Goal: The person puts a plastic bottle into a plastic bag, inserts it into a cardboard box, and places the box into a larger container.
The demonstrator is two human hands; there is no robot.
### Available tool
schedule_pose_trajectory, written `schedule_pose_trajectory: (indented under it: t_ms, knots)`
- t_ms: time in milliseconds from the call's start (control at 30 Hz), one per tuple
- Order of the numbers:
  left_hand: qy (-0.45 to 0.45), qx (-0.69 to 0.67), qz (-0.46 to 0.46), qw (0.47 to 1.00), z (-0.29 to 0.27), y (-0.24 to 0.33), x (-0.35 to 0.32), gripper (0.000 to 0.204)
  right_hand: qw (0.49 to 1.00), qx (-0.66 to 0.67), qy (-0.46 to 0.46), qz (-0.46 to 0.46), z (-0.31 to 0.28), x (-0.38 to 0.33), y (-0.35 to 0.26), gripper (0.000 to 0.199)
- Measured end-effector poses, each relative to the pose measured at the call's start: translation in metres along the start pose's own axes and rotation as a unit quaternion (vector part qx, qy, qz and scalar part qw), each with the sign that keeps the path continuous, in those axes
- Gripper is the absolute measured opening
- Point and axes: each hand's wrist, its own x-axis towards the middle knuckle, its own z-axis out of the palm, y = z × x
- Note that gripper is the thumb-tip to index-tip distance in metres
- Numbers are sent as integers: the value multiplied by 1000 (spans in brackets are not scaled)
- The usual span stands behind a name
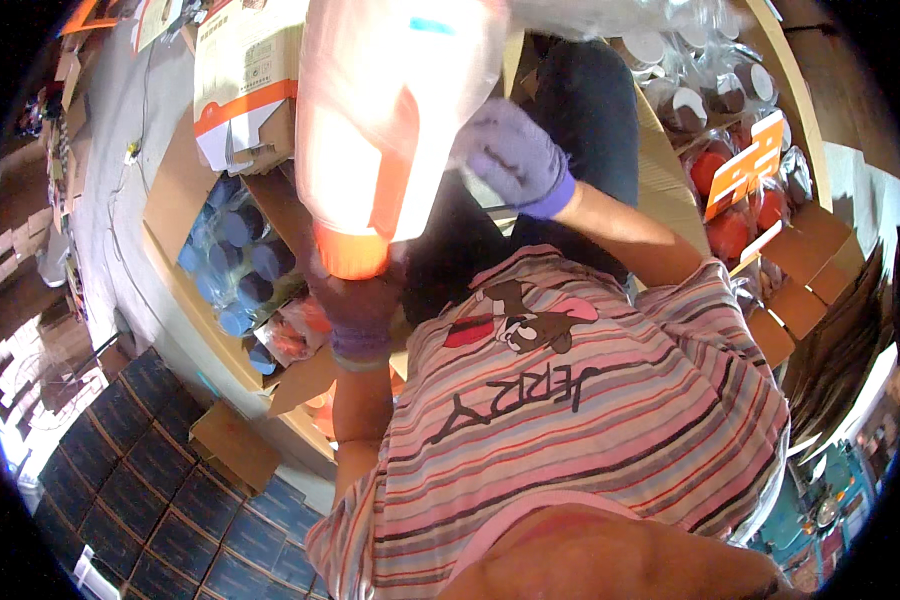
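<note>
Open cardboard box [185, 200] at left holds blue-lidded jars [245, 265] wrapped in clear plastic. Left hand [358, 305], purple-gloved, grips the orange cap [350, 255] of a large clear plastic container [395, 110] held up near the camera, cap end down. Right hand [515, 155], also gloved, is closed on the container's side. Box at right [800, 290] holds red-lidded jars [725, 205] in plastic.

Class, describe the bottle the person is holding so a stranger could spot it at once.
Start at the striped pink shirt and follow the two gloved hands up. The left hand grips the orange cap of a large clear bottle, held cap down, with the right hand beside it. Nearby bottles lie in boxes.
</note>
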Motion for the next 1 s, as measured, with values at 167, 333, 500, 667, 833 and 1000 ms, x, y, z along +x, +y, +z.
schedule_pose_trajectory:
  t_ms: [167,333,500,667,833,1000]
  knots:
    - [3,-48,-5,999,4,10,-3,64,997,-52,46,-25,19,-24,10,13]
    - [36,-90,-36,995,11,13,4,61,997,-13,7,-76,5,-23,-6,22]
    - [138,-401,-276,863,19,56,25,71,1000,-5,-5,-29,-5,-29,-10,18]
    - [85,-498,-174,845,17,12,16,71,999,26,18,-23,-31,-23,-30,15]
    - [117,-229,-110,960,28,0,16,78,968,151,-196,-49,21,-48,-53,19]
    - [-23,52,4,998,24,26,32,88,919,285,-257,-86,5,-27,-71,12]
